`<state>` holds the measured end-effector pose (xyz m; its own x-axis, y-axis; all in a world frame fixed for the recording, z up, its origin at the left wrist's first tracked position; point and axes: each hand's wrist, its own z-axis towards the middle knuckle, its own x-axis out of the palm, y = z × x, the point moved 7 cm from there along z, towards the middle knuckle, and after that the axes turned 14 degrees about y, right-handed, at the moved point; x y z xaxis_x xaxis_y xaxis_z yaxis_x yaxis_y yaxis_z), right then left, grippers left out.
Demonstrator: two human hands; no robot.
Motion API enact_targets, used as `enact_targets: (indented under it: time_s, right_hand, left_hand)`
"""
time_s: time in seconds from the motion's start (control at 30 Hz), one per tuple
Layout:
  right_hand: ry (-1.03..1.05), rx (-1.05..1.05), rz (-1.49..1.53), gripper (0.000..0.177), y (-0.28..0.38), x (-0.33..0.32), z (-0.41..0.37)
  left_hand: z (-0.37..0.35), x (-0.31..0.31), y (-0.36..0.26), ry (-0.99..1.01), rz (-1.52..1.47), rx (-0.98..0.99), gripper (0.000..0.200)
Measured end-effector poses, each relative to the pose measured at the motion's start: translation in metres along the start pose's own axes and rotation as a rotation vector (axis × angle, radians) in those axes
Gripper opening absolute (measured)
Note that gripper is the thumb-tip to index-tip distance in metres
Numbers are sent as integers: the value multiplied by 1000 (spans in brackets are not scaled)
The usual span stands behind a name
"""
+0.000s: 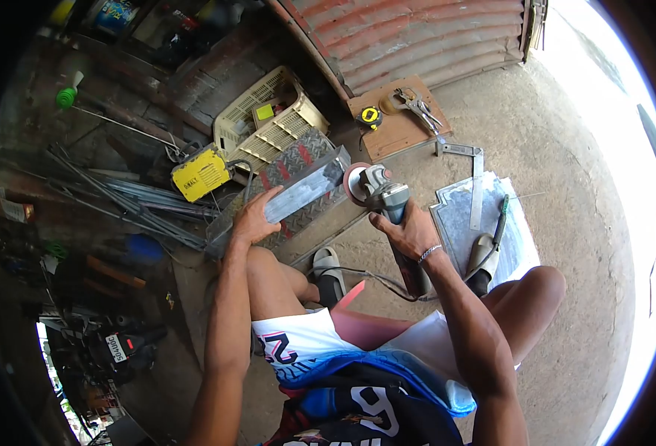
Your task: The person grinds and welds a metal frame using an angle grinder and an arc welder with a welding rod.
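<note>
My right hand is wrapped round the body of an angle grinder, whose reddish-brown disc sits right at the far end of a rectangular metal tube. The tube slants up to the right across a red-and-dark checkered plate, its upper face bright and scuffed. My left hand grips the tube near its closer end, thumb along the top face. From the grinder a dark cord runs down between my feet.
A yellow power unit and a cream plastic crate stand at the left. A wooden board holds a tape measure and locking pliers. A metal square and an electrode holder lie over a metal sheet.
</note>
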<state>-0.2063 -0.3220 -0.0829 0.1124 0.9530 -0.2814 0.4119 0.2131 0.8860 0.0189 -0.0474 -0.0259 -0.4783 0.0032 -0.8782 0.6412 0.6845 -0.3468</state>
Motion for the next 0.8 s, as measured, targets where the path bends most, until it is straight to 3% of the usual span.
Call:
enact_targets:
  time_s: [0.2, 0.47, 0.67, 0.8]
  right_hand:
    - [-43, -145, -107, 86, 26, 6, 11]
    - [-32, -144, -151, 84, 19, 0, 7]
    - [-51, 6, -89, 80, -24, -7, 2]
    - [-83, -38, -61, 83, -14, -5, 0]
  left_hand:
    - [-1, 1, -2, 10, 10, -33, 88]
    - [2, 1, 1, 14, 19, -45, 88]
    - [3, 1, 7, 5, -3, -4, 88]
    - [2, 0, 7, 5, -3, -41, 89]
